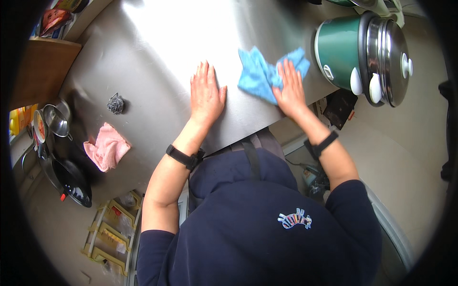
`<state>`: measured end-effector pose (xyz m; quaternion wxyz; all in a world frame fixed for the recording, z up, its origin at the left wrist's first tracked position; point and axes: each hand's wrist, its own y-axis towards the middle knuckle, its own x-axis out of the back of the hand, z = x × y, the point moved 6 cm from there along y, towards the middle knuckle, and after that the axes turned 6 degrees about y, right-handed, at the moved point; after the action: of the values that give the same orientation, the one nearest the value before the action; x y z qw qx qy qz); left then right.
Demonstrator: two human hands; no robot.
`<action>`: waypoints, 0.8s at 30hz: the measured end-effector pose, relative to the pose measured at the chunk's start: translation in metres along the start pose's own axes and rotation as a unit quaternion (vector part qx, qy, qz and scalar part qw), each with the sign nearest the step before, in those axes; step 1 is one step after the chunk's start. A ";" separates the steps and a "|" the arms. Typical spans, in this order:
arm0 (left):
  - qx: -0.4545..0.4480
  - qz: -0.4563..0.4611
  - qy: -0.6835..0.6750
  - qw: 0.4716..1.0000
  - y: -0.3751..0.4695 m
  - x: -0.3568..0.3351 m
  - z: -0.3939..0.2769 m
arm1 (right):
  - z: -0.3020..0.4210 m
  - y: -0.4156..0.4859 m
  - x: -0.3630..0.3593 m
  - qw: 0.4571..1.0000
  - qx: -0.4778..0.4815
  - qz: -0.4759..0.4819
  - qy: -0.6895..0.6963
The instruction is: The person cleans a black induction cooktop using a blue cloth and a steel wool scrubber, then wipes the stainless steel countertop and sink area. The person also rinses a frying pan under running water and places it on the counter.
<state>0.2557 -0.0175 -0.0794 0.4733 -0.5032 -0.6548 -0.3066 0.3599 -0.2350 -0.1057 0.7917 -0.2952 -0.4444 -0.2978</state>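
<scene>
My left hand lies palm down and flat on the stainless steel countertop, holding nothing, with the thumb apart from the fingers. To its right, my right hand presses a crumpled blue cloth against the metal. Part of that cloth is hidden under the palm and fingers. A steel wool scrubber sits on the counter to the left of my left hand. Nearer the counter's left front lies a folded pink cloth.
A green rice cooker with a metal lid stands at the right edge, close to my right hand. Pans and a black wok are at the left. A rack with several tiers stands below. A wooden board is at upper left.
</scene>
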 end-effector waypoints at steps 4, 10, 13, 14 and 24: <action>-0.028 0.020 -0.013 0.999 -0.004 -0.009 -0.023 | -0.005 -0.072 -0.004 0.990 -0.045 0.129 -0.019; -0.047 0.035 -0.022 0.998 -0.005 -0.011 -0.028 | -0.017 0.000 0.006 1.000 0.000 -0.010 0.010; -0.034 0.034 -0.014 0.999 0.001 -0.005 -0.021 | -0.011 0.069 0.024 0.997 -0.037 -0.053 0.041; -0.028 0.017 -0.006 0.999 0.005 0.000 -0.018 | -0.003 0.089 0.040 0.990 -0.025 -0.108 0.082; 0.000 -0.085 0.046 0.995 0.078 0.047 0.038 | 0.088 0.160 0.116 0.932 0.229 -0.221 -0.175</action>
<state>0.3159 0.0571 -0.0555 0.4752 -0.4314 -0.6726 -0.3684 0.4803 -0.0912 0.0021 0.6617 -0.0471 -0.6858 -0.2993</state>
